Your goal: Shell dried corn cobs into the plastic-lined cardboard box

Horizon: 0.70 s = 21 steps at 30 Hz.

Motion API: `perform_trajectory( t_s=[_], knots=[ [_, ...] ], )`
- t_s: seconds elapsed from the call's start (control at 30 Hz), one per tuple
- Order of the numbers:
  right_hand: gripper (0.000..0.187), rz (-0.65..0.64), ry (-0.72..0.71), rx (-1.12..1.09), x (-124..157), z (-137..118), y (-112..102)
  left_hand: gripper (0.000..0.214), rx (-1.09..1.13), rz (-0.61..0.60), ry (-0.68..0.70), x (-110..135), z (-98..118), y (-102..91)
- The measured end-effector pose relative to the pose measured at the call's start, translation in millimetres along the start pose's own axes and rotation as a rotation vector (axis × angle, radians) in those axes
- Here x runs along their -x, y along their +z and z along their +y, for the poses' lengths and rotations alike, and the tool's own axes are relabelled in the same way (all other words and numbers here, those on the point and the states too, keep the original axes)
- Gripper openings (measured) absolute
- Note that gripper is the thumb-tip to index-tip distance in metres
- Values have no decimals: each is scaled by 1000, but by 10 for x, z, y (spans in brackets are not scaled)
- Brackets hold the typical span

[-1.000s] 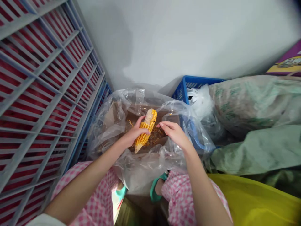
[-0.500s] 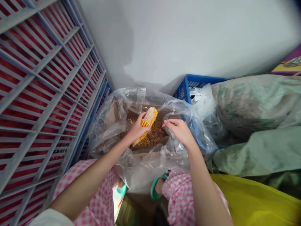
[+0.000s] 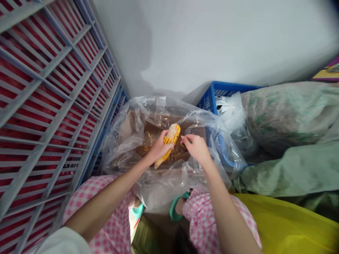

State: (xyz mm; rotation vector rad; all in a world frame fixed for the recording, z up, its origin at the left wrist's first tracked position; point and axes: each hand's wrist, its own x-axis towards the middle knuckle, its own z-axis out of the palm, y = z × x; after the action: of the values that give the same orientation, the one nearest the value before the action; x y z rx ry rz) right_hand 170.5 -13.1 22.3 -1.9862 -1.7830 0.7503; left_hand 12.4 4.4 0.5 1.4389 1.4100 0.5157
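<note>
Ear of dried corn (image 3: 169, 144), tilted across the inside of the cardboard box (image 3: 129, 123), with pale bare cob at the far end, rows of yellow kernels lower down and the narrow tip angled toward the box's near edge. Gripped firmly in the left hand (image 3: 159, 148), fingers closed around the middle of the ear, above the box floor; contact with the floor hidden. Right hand (image 3: 197, 148) just beside the ear, on the side toward the box's right wall, fingers drawn together in a pinch, fingertips (image 3: 184, 137) close to the kernel rows; anything between them too small to tell.

Loose kernels (image 3: 176, 154) scattered over the box floor under and around the ear, with a further patch toward the box's left wall. Clear plastic bag (image 3: 159, 187) lining the box, crumpled and bunched around its rim.

Directly behind the box, a grey-white wall (image 3: 212, 42). Left of the box, a slatted blue-grey crate (image 3: 53, 106), red showing between the slats. Behind and right of the box, a blue plastic crate (image 3: 225, 88) holding a white plastic bag (image 3: 230, 109). Further right of the box, a green-printed woven sack (image 3: 288, 113) above a pale green sack (image 3: 291, 173), and a yellow tub (image 3: 286, 225) at the near right. Just in front of the box, pink gingham trousers (image 3: 219, 218), a teal sandal (image 3: 174, 208) and a white sleeve (image 3: 63, 241) on the left arm.
</note>
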Motion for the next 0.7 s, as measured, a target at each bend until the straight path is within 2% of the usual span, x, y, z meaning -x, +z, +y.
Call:
perform_trajectory(
  t_s=[0.17,0.27,0.37,0.5,0.63,0.7],
  knots=[
    [32,149,66,228,117,-145,313,49,11,80,37,-20,-73,78],
    [33,186,86,205,160,-190,484,46,96,123,27,-48,-128,107],
    [31,215,91,43,169,-211,588,44,222,127,11,-67,-146,110],
    [37,234,97,-267,117,-184,624,41,360,91,-42,-32,-80,99],
    [43,310,159,-525,-10,-69,588,36,522,-85,-205,96,32,150],
    [47,282,187,-605,-64,-11,546,42,535,-133,-197,148,69,167]
  ],
)
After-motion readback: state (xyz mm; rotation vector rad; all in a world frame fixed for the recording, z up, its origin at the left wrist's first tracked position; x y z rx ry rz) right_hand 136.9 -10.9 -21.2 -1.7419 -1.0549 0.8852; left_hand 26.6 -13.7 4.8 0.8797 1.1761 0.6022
